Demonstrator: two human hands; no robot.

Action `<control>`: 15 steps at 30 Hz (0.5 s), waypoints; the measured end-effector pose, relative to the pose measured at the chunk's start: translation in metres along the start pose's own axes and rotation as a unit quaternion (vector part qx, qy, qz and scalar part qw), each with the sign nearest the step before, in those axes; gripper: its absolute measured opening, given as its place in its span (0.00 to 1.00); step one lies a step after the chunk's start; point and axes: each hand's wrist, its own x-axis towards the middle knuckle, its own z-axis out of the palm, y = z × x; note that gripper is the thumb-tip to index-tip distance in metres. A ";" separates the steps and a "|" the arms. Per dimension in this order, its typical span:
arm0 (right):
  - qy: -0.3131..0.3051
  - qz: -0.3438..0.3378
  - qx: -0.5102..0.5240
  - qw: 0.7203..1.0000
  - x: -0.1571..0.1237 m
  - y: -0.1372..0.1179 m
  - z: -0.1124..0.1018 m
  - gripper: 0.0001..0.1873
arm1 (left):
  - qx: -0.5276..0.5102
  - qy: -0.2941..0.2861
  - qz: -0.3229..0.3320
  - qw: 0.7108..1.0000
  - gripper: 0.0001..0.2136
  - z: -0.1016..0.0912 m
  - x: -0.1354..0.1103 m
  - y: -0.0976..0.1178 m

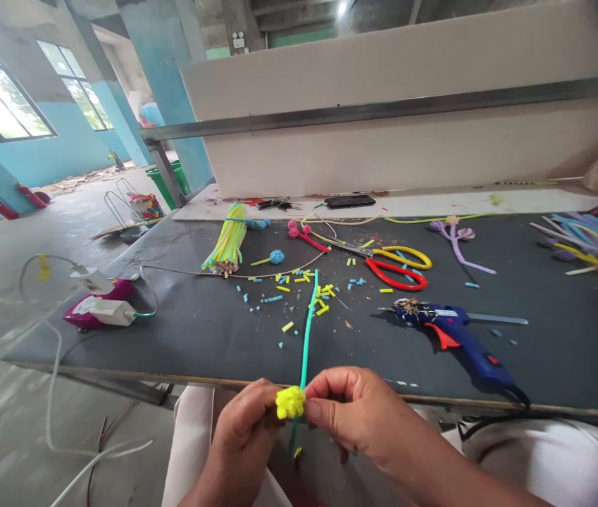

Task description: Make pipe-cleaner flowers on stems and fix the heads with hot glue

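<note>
1. The left hand (246,424) grips a yellow ball (290,403); the right hand (354,408) pinches it from the other side.
2. I see the ball between both hands, just at the near edge of the bench (182,310).
3. A turquoise stem (308,327) reaches from beside it over the bench.
4. Clippings (321,308) lie scattered beyond, with scissors (373,254) and a blue glue gun (454,325) to the right.

- The fuzzy pom-pom (290,403) in the grip was bright yellow.
- The pipe cleaner (308,331) beyond it was turquoise.
- Snippets (288,327) past the grip were yellow and blue.
- The scissors (377,252), ahead and right, were yellow- and red-handled.
- The hot-glue gun (457,325) to the right was navy, its trigger (445,338) red.
</note>
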 end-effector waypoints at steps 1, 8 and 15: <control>-0.004 0.000 0.002 1.000 0.000 0.000 0.000 0.10 | -0.009 0.007 -0.011 1.000 0.07 0.001 -0.001 -0.001; -0.011 0.004 -0.002 1.000 0.001 0.000 -0.002 0.10 | -0.068 0.024 -0.079 0.994 0.08 0.006 -0.006 -0.001; 0.066 -0.111 -0.144 0.981 0.000 0.001 -0.003 0.05 | -0.278 -0.022 -0.256 0.926 0.16 0.011 -0.004 0.001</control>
